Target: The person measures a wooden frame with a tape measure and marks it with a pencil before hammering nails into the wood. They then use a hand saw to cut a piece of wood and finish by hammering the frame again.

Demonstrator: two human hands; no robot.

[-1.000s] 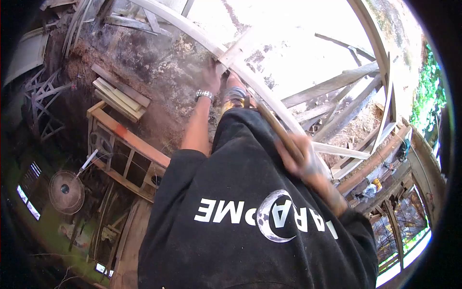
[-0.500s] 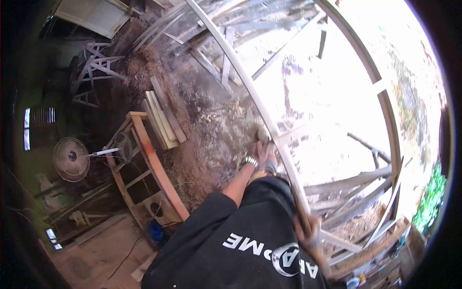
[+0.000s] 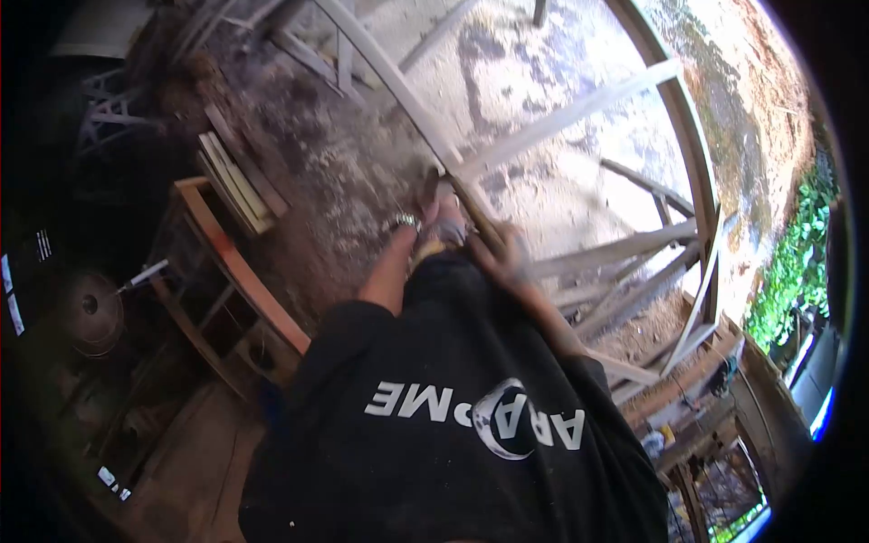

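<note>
A long wooden rail [image 3: 389, 74] of a large curved frame runs down toward my body. My right hand [image 3: 505, 261] is closed round its near end, by my lap. My left hand [image 3: 433, 201], wearing a metal-band watch [image 3: 405, 220], reaches forward beside the rail, close to where a pale crosspiece [image 3: 570, 118] joins it. The left fingers look curled at a small brownish piece, blurred and partly hidden, whose kind I cannot make out. The frame's outer curved rail [image 3: 692, 136] arcs along the right.
An orange-brown wooden frame [image 3: 240, 262] stands at left, beside stacked boards [image 3: 237, 181]. Farther left is a fan [image 3: 93, 312]. Rough poles [image 3: 625, 249] lie at right, with green plants [image 3: 797, 262] beyond. Shavings cover parts of the ground.
The view has shifted, so most things sit further left and higher. My right hand has moved forward along the rail, closer to my left hand. The crosspiece shows more plainly.
</note>
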